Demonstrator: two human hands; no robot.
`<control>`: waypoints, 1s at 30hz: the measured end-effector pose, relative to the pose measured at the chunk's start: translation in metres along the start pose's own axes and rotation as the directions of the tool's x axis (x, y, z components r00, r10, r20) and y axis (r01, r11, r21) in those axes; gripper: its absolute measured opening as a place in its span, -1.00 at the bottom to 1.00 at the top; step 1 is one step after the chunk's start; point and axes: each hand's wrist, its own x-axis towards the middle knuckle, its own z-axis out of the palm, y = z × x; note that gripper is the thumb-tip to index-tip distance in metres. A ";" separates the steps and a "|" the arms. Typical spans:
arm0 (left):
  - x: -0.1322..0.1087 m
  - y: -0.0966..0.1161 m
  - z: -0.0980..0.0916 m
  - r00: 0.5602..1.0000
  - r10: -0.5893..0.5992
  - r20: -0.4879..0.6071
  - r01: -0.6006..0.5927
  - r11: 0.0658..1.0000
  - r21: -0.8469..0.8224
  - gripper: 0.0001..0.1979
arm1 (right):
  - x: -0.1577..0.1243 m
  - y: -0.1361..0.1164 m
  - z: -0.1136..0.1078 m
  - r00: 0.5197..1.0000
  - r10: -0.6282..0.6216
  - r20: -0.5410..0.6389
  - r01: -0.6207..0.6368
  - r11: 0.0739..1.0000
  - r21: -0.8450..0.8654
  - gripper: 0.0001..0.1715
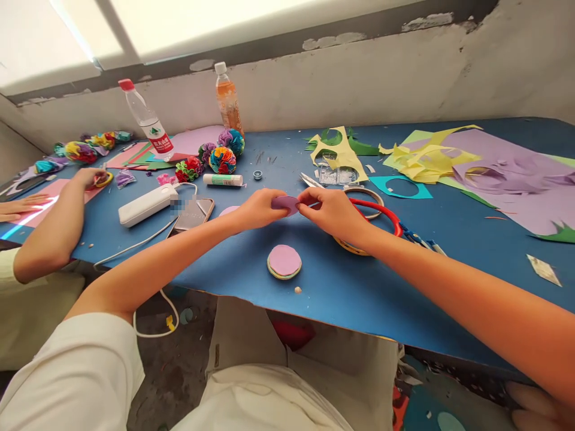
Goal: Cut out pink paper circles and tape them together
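Between the thumb and fingers of my left hand (pixel 258 209) is a purple paper circle (pixel 287 204), raised a little over the table. The thumb and forefinger of my right hand (pixel 335 214) pinch at its right edge. Nearer to me lies a small stack of round paper pieces (pixel 284 262), a pink one on top and yellowish and bluish edges below. A pink paper piece (pixel 230 210) is partly hidden behind my left wrist. Beyond my right hand, a metal scissor blade (pixel 309 180) shows, along with a red loop (pixel 392 216) and a pale ring (pixel 377 196).
A glue stick (pixel 223 180), phone (pixel 196 214) and white power bank (pixel 147 205) with a cable sit left. Bottles (pixel 155 134) and paper pompoms (pixel 223 159) stand behind. Paper scraps (pixel 426 163) cover the right rear. Another person's hand (pixel 92 178) holds yellow-handled scissors at far left.
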 end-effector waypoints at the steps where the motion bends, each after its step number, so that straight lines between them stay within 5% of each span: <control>1: -0.003 0.005 -0.002 1.000 0.019 -0.023 -0.020 1.000 -0.015 -0.88 | -0.002 -0.002 -0.004 1.000 0.004 0.005 -0.004 1.000 0.017 -0.85; 6: -0.031 0.032 -0.006 0.997 0.030 -0.066 -0.041 0.985 -0.168 -0.74 | -0.025 -0.015 -0.032 0.964 0.219 0.148 -0.247 0.947 0.206 -0.91; 9: -0.058 0.048 0.006 0.999 0.041 -0.031 -0.046 0.984 -0.170 -0.73 | -0.046 -0.020 -0.045 0.874 0.354 0.333 -0.442 0.863 0.245 -0.95; 12: -0.088 0.061 0.030 0.988 0.153 -0.033 -0.152 0.988 0.027 -0.71 | -0.069 -0.021 -0.052 0.778 0.405 0.480 -0.511 0.853 0.109 -0.93; 15: -0.113 0.069 0.061 0.919 0.395 -0.006 -0.370 0.867 0.334 -0.74 | -0.085 -0.023 -0.055 0.737 0.443 0.511 -0.399 0.895 -0.202 -0.85; 19: -0.125 0.065 0.094 0.869 0.464 0.170 -0.485 0.732 0.478 -0.71 | -0.096 -0.035 -0.049 0.786 0.451 0.423 -0.157 0.807 -0.570 -0.84; 24: -0.124 0.058 0.108 0.846 0.490 0.209 -0.522 0.681 0.514 -0.71 | -0.105 -0.049 -0.036 0.822 0.450 0.350 -0.104 0.722 -0.684 -0.76; 30: -0.126 0.050 0.110 0.822 0.568 0.044 -0.523 0.722 0.453 -0.71 | -0.106 -0.039 -0.045 0.810 0.426 0.403 -0.094 0.772 -0.628 -0.80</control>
